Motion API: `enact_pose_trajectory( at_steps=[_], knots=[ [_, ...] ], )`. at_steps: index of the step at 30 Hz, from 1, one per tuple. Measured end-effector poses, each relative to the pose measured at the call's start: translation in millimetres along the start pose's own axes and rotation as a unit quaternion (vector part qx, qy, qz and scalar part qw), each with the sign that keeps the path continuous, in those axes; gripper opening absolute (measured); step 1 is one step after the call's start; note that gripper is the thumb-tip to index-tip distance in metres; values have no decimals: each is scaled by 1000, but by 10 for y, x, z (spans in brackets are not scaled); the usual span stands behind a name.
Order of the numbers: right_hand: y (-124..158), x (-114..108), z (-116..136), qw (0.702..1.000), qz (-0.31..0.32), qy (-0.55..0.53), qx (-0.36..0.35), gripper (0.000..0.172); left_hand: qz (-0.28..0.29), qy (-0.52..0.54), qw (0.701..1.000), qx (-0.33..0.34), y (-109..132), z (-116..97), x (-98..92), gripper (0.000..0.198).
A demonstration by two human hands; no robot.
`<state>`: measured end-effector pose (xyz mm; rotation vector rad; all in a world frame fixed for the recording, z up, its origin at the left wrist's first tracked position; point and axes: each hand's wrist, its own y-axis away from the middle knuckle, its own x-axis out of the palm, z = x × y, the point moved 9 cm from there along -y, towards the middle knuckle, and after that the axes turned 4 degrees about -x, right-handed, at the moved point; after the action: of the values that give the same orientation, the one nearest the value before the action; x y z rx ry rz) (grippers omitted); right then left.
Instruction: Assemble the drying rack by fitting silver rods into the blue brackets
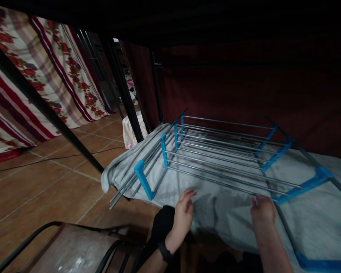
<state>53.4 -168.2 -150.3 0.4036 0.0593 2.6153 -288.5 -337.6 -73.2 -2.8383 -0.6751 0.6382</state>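
A rack of thin metal rods (pixel 216 161) with blue plastic brackets lies across a grey blanket (pixel 235 220). My right hand (pixel 263 210) is closed round the end of the nearest rod, beside a blue bracket (pixel 304 187) on the right side. In front of the rack, my left hand (pixel 184 212) hovers over the blanket edge with its fingers apart and nothing in it. A dark band circles the left wrist. More blue brackets (pixel 164 151) hold the rods at the left, where several loose rods (pixel 125 193) stick out over the bed's edge.
Dark bed-frame posts (pixel 125 87) stand at the left, with a dark red curtain (pixel 230 87) behind the rack. A chair (pixel 65 250) is at the lower left on the tiled floor (pixel 57 178). A flowered curtain (pixel 51 76) hangs at the far left.
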Motion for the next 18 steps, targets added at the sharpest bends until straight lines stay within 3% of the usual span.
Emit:
enact_pose_trajectory(
  at_steps=[4, 6, 8, 11, 13, 16, 18],
  knots=[
    [316, 218, -273, 993, -13, -43, 113, 26, 84, -76, 992, 62, 446, -110, -381, 42],
    [478, 386, -378, 982, 26, -71, 176, 25, 97, -111, 987, 72, 618, -33, -637, 38],
    [605, 521, -404, 973, 57, -89, 204, 23, 73, -133, 987, 46, 748, 164, -936, 33],
    [710, 656, -381, 970, 75, -97, 209, 21, -20, -174, 984, -37, 864, 570, -1481, 29],
    [744, 742, -363, 970, 89, -96, 205, 21, -120, -204, 968, -80, 878, 777, -1931, 26],
    [788, 863, -389, 965, 106, -93, 221, 24, -287, -252, 918, -104, 804, 926, -2628, 28],
    [814, 944, -421, 960, 117, -92, 238, 26, -332, -303, 886, -116, 664, 1014, -2949, 34]
  ],
)
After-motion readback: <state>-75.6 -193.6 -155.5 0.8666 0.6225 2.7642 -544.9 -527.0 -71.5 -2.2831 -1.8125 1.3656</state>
